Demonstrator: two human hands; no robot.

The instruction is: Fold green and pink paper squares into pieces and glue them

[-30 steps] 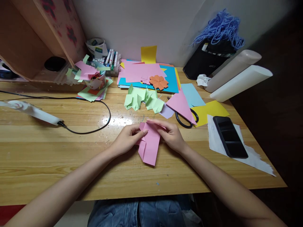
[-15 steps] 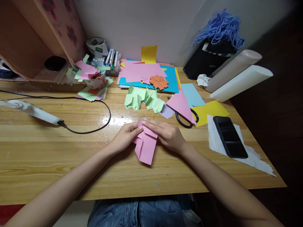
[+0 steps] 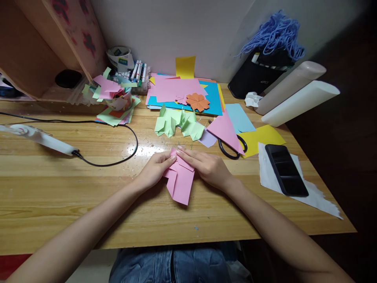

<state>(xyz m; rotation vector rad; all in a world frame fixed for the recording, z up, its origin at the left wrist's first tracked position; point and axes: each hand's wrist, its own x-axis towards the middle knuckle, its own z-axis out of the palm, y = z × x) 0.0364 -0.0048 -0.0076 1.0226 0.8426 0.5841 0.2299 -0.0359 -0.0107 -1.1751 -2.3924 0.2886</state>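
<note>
A piece of folded pink paper (image 3: 183, 184) is between my two hands, just above the near middle of the table. My left hand (image 3: 154, 169) grips its left upper edge, thumb on top. From the other side my right hand (image 3: 207, 167) holds the upper right edge, its fingers laid along a folded flap and reaching to the top corner. The fingers underneath the paper are hidden. Beyond the hands stand folded light green paper pieces (image 3: 191, 127). An orange paper flower (image 3: 198, 102) lies behind them on stacked coloured sheets (image 3: 216, 98).
Black-handled scissors (image 3: 228, 153) lie partly under a pink paper triangle (image 3: 226, 131). At right, a phone (image 3: 285, 171) rests on torn white paper (image 3: 319, 200). A cable (image 3: 118, 163) loops at left from a white device (image 3: 50, 141). A cup of paper scraps (image 3: 120, 102) stands behind.
Both hands keep their hold on the pink paper. The paper and fingertips have shifted very slightly left and away from me. Everything else stays put.
</note>
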